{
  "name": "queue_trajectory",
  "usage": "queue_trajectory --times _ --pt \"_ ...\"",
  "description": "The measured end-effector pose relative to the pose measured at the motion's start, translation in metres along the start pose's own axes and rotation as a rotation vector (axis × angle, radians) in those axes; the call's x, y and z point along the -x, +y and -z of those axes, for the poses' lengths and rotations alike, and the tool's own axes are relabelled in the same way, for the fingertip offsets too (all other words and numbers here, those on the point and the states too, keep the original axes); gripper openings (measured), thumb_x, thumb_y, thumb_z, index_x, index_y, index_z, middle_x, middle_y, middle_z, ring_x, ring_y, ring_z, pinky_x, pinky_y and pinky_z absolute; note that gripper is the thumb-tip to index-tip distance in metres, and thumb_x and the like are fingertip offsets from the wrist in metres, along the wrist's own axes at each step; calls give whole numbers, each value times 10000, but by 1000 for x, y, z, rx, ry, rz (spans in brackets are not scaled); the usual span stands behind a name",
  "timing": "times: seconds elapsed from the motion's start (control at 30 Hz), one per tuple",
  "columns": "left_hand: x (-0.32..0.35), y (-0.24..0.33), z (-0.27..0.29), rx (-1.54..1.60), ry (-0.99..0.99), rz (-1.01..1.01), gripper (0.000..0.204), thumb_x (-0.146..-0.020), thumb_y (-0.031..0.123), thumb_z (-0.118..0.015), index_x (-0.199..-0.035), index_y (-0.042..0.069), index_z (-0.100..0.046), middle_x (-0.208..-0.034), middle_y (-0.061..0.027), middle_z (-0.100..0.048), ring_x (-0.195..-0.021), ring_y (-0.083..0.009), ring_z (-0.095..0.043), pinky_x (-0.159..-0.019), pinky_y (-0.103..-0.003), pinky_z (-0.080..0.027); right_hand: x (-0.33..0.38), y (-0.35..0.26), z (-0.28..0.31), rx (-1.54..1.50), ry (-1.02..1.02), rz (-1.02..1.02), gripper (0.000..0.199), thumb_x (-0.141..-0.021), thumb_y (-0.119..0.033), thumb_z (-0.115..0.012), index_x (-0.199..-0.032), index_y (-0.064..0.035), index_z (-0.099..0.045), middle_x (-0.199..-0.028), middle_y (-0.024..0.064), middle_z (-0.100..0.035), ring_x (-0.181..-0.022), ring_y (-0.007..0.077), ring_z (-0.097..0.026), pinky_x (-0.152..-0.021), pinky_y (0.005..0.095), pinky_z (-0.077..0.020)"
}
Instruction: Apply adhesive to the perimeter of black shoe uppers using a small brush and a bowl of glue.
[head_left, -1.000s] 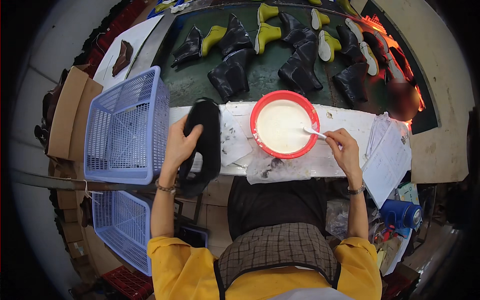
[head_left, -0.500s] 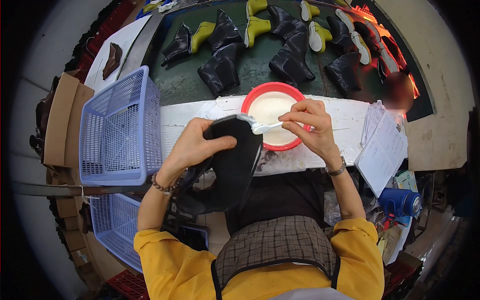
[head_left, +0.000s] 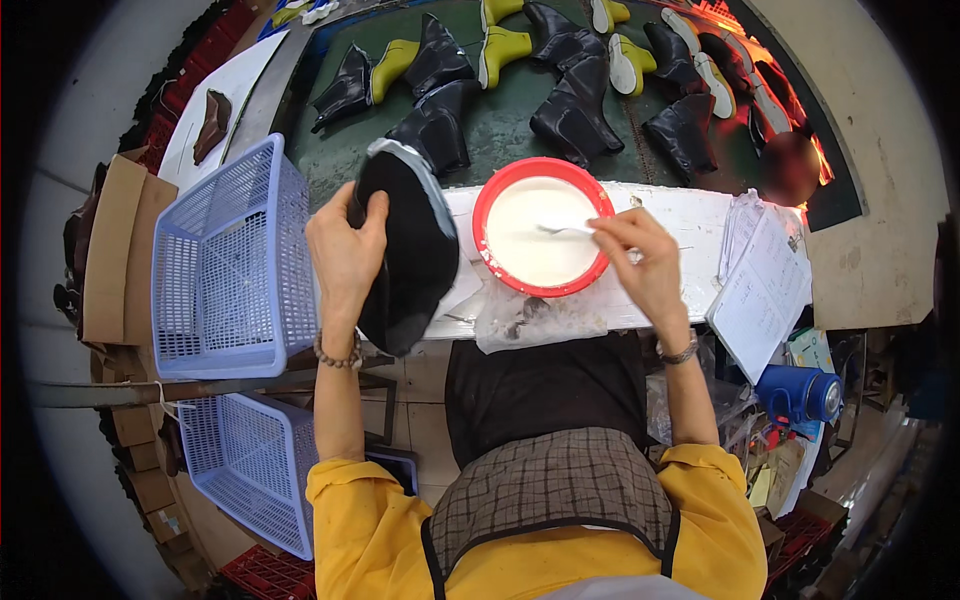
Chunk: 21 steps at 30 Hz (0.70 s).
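Observation:
My left hand (head_left: 345, 250) grips a black boot upper (head_left: 410, 240), thumb on its dark inner face and fingers behind. A whitish wet coat runs along the upper's top and right edge. My right hand (head_left: 645, 262) pinches a small white brush (head_left: 568, 230) by its handle. The brush's far end rests at the surface of a creamy white liquid (head_left: 535, 255), and its tip is partly lost in the white. That liquid fills a red round basin (head_left: 487, 200) on the white bench (head_left: 650, 205), between my two hands.
Black boots (head_left: 577, 110) and yellow-green boot forms (head_left: 503, 55) stand or lie on a green conveyor (head_left: 330, 160) beyond the bench. Blue plastic baskets (head_left: 275, 250) sit at left. Papers (head_left: 765, 285) and a blue flask (head_left: 797, 393) are at right. An orange glow lights the far right.
My left hand has raised the boot upper and swung it left, away from the basin. The brush has left the upper's edge and now dips at the white liquid.

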<state>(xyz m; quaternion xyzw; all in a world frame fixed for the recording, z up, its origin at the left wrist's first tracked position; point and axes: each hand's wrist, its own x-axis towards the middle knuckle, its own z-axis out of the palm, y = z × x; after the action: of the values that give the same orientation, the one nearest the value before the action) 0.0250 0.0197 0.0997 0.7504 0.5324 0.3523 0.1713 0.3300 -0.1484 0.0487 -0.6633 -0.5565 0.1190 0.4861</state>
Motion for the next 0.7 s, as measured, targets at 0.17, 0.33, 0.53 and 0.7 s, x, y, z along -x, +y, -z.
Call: queue_trajectory --times 0.17,0.33,0.53,0.7 --pt "12 -58 -28 331 -246 81 1010 -855 405 -840 -1611 38 -279 -1355 -300 -600 -1112 -367 -671 -939 -400 -529 -3 18 20 635 -101 134 110 -837 -180 -800 -917 -104 -800 -822 38 -674 -779 252 -648 -681 374 -500" --pt "53 -87 -5 -80 -611 -103 1574 -446 578 -982 -1670 133 -100 -1531 -214 -452 -1436 -423 -391 -1142 -704 -211 5 20 24 538 -108 39 114 -870 -202 -773 -935 -111 -798 -819 33 -656 -749 225 -644 -639 358 -494" --pt "71 -95 12 -240 -618 -155 1397 -540 243 -969 -1662 144 -143 -1557 -211 -373 -1414 -428 -377 -1151 -591 -335 8 27 19 409 -79 -63 113 -901 -194 -761 -945 -94 -790 -830 35 -664 -678 217 -652 -618 335 -497" --pt "74 -87 19 8 -403 -130 1139 -652 3 -805 -1632 88 -230 -1457 -226 -455 -1334 -427 -458 -1165 -441 -377 10 22 14 332 0 -44 104 -894 -159 -778 -956 -77 -791 -843 43 -687 -675 194 -668 -610 308 -506"
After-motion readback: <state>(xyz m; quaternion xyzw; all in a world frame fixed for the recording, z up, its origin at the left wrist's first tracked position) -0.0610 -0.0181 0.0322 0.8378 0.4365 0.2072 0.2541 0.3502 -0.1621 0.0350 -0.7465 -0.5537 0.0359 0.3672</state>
